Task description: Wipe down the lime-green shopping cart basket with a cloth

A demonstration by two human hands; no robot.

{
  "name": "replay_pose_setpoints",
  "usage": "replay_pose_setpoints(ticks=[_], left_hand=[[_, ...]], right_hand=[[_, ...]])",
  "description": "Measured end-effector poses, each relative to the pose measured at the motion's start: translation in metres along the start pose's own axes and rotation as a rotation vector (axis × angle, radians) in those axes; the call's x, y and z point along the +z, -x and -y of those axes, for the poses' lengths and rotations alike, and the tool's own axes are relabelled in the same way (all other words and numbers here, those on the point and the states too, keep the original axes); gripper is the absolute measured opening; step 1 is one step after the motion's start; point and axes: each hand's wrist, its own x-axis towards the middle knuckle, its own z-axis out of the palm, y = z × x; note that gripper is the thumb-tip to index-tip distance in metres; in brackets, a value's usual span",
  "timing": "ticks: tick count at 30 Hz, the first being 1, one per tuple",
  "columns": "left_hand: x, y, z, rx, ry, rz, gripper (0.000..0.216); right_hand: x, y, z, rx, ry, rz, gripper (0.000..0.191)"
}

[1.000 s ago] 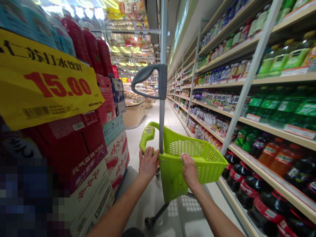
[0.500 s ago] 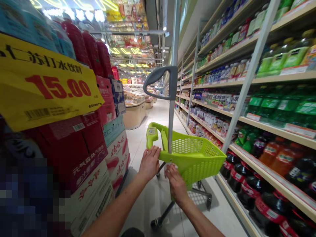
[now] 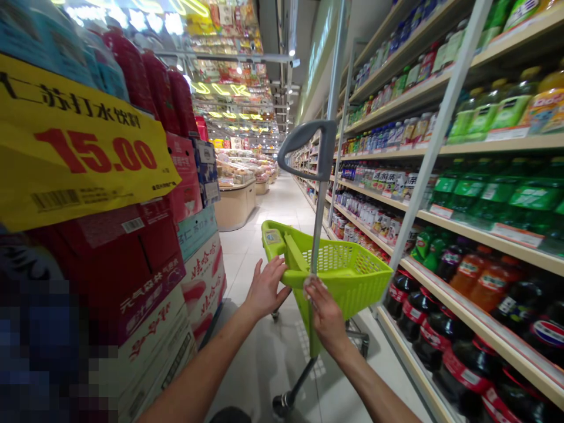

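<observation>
Lime-green plastic, the wheeled basket (image 3: 348,273) stood on the aisle floor (image 3: 264,364) between the stacked drink cartons (image 3: 145,276) on one side and the bottle shelf (image 3: 467,232) on the other. Over the last second it had drifted toward the shelf side and turned, so its metal pole (image 3: 318,223) with the grey handle (image 3: 308,141) now leaned more steeply. By the look of it, the basket was being steered along the aisle rather than parked. The grips had changed too. The left hand (image 3: 264,288), which had clasped the near corner of the rim, had let go and lay with fingers (image 3: 277,271) spread wide, only their tips touching the rim. The right hand (image 3: 326,314) had left the rim and sat at the foot of the pole, its fingers curled tight around it just under the basket's edge
</observation>
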Motion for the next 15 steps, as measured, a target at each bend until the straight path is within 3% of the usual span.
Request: replay_pose_setpoints(ticks=[2,5,8,10,13,15], left_hand=[[0.002,-0.003,-0.002,-0.007,-0.005,0.008,0.033],[0.006,-0.007,-0.009,-0.01,-0.006,-0.005,0.032],[0.008,-0.009,-0.017,-0.001,0.0,-0.015,0.033],[0.008,-0.011,-0.021,0.004,0.007,-0.014,0.033],[0.009,-0.012,-0.025,-0.002,0.015,0.003,0.033],[0.011,-0.013,-0.026,-0.011,0.014,0.003,0.033]], right_hand=[[-0.02,-0.028,0.001,-0.049,0.001,-0.097,0.049],[-0.052,-0.107,0.002,-0.173,0.071,-0.291,0.044],[-0.067,-0.163,-0.011,-0.31,0.243,-0.292,0.039],[-0.064,-0.16,-0.028,-0.43,0.331,-0.189,0.037],[-0.052,-0.111,-0.053,-0.617,0.405,0.025,0.035],[-0.048,-0.084,-0.063,-0.665,0.434,0.146,0.035]])
